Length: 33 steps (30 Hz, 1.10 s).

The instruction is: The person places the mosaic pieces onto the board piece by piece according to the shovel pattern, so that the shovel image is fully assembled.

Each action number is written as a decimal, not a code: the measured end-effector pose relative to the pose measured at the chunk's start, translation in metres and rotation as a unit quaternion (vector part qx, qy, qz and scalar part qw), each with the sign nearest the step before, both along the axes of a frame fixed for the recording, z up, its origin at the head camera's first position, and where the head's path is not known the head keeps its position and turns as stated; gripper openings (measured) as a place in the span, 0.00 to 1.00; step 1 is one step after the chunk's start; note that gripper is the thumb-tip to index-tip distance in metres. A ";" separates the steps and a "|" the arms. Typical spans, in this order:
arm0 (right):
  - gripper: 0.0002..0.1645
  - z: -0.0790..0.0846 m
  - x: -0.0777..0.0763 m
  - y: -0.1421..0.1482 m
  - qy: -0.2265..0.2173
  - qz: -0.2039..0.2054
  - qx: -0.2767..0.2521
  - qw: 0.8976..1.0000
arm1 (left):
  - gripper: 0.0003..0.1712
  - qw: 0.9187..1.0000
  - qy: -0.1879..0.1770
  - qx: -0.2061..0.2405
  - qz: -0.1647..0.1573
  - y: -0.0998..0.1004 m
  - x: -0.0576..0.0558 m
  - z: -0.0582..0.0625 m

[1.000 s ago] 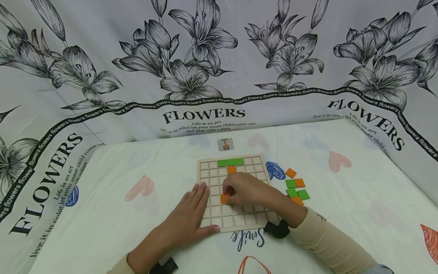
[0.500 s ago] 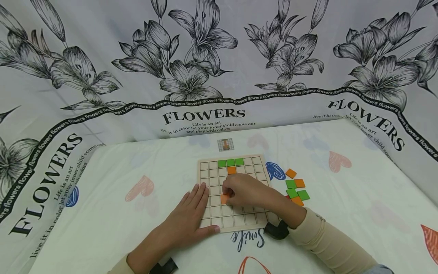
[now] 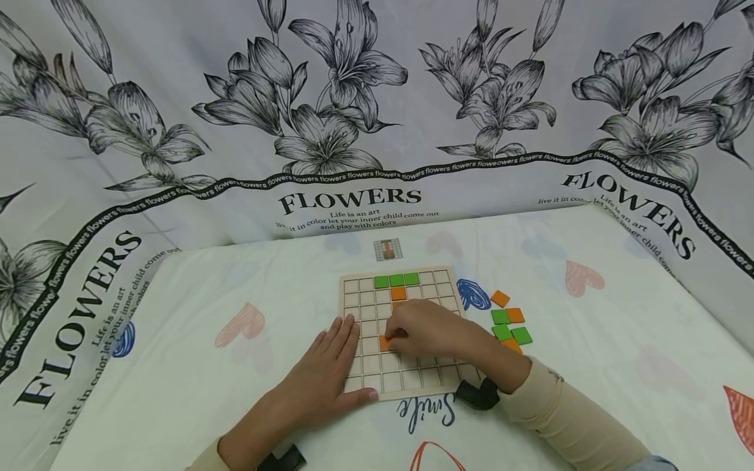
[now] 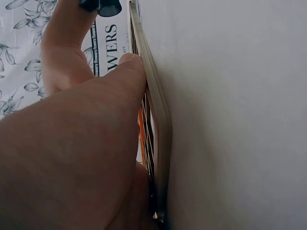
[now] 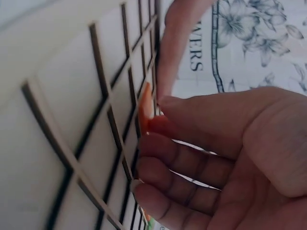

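Observation:
A light wooden grid board [image 3: 412, 378] lies on the white cloth. My left hand [image 3: 321, 376] rests flat across its left edge, fingers straight and thumb at the near edge; the left wrist view shows that hand [image 4: 81, 143] beside the board's rim. Over the board's middle, my right hand [image 3: 430, 329] bends its fingers and pinches an orange square tile [image 3: 385, 343]. Up close in the right wrist view, thumb and fingertips meet at this tile [image 5: 145, 110] on the grid lines. Green tiles [image 3: 397, 280] form a row near the top, with an orange tile [image 3: 398, 294] below them.
Several loose green and orange tiles [image 3: 511, 327] lie right of the board, beside the right forearm. Behind the board is a small gridded picture card [image 3: 387, 248]. A flower-printed curtain [image 3: 330, 98] hangs at the back. Black wrist devices [image 3: 478, 394] sit under both wrists.
My right hand has shifted very slightly to the right, its fingers still at the orange tile. A little more orange shows above its knuckles. The left hand stays in place.

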State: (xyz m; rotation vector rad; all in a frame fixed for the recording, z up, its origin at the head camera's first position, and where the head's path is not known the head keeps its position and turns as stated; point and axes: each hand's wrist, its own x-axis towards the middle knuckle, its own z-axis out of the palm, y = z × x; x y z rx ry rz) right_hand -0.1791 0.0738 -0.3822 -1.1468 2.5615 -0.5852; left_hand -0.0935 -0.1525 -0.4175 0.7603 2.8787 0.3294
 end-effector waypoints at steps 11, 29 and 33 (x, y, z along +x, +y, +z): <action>0.13 0.015 -0.011 0.023 -0.033 0.024 0.028 0.999 | 0.62 1.000 0.013 -0.001 -0.002 -0.001 0.001 -0.002; 0.15 0.043 -0.063 0.126 -0.107 -0.234 0.187 0.948 | 0.63 1.000 0.003 -0.001 0.003 0.001 0.000 -0.001; 0.23 0.037 -0.069 0.138 -0.127 -0.249 0.196 0.940 | 0.63 1.000 0.006 -0.002 0.001 0.000 0.000 -0.001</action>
